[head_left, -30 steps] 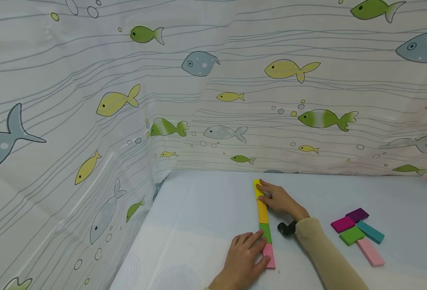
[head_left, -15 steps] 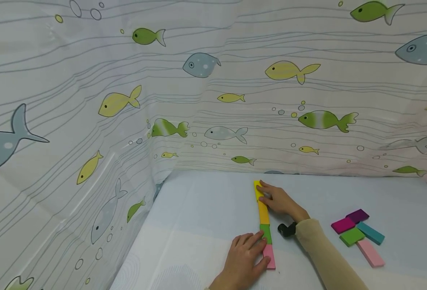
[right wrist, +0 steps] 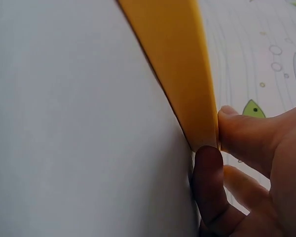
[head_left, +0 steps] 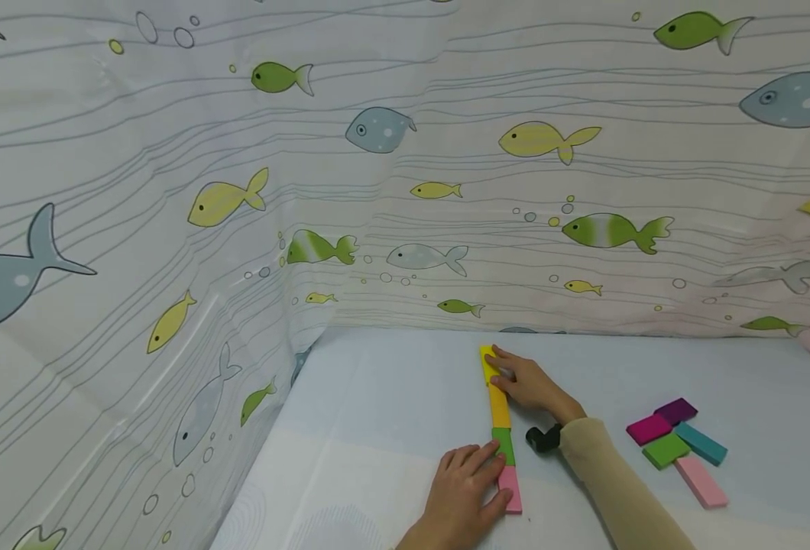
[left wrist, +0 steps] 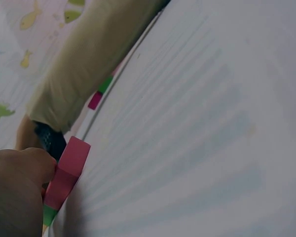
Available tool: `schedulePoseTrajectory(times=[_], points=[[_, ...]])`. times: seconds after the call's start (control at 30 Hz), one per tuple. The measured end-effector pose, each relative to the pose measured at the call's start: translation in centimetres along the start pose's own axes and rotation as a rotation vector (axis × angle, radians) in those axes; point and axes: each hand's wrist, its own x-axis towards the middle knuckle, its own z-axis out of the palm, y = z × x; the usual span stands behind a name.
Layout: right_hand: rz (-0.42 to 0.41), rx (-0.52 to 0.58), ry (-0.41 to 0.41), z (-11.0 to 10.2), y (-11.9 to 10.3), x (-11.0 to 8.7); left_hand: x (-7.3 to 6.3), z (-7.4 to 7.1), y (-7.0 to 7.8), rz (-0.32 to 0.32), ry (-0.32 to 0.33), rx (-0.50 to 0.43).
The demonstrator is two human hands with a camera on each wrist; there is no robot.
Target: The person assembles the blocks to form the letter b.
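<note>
A straight row of flat coloured blocks lies on the pale table. From far to near they are a yellow block [head_left: 484,367], an orange-yellow block [head_left: 498,406], a green block [head_left: 504,451] and a pink block [head_left: 510,486]. My left hand [head_left: 461,489] comes from the left with spread fingers, its fingertips on the green block and its thumb on the pink one. My right hand [head_left: 530,382] pinches the yellow block at the far end, with bent thumb and fingers. The left wrist view shows the thumb [left wrist: 39,165] against the pink block; the other left fingers are hidden there.
Right of the row lies a loose group: a magenta block [head_left: 649,429], a purple one [head_left: 677,411], a teal one [head_left: 702,444], a green one [head_left: 666,449] and a light pink one [head_left: 702,483]. A fish-patterned curtain [head_left: 377,198] borders the table behind and left.
Both hands and all the blocks keep their places. Only the head view shifts slightly.
</note>
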Motion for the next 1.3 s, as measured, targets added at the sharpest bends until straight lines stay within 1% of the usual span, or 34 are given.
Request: schedulePoseTrajectory(times=[0.13,0.37,0.67,0.77,0.9,1.03,1.17,1.3], points=[[0.011,0.026,-0.004,0.0,0.2,-0.1,-0.1,0.1,0.0,-0.002,0.013,-0.003],[0.058,0.057,-0.017,0.1,0.1,-0.2,-0.2,0.2,0.0,-0.007,0.018,-0.001],[0.044,0.024,-0.015,0.1,0.3,0.1,0.0,0.1,0.0,-0.019,-0.007,-0.021],[0.067,0.065,-0.03,-0.1,0.8,0.0,0.1,0.1,0.1,-0.016,-0.003,-0.015],[0.104,0.167,-0.042,-0.7,1.6,-0.3,0.1,0.0,0.1,-0.021,-0.013,-0.009],[0.089,0.232,-0.064,-1.0,2.3,-0.4,0.0,0.0,0.1,-0.023,-0.022,-0.008],[0.06,0.273,-0.093,-1.1,2.5,-0.3,0.0,-0.1,0.0,-0.023,-0.02,-0.012],[0.018,0.278,-0.106,-1.3,2.4,-0.6,0.1,-0.1,0.0,-0.029,-0.028,-0.018]])
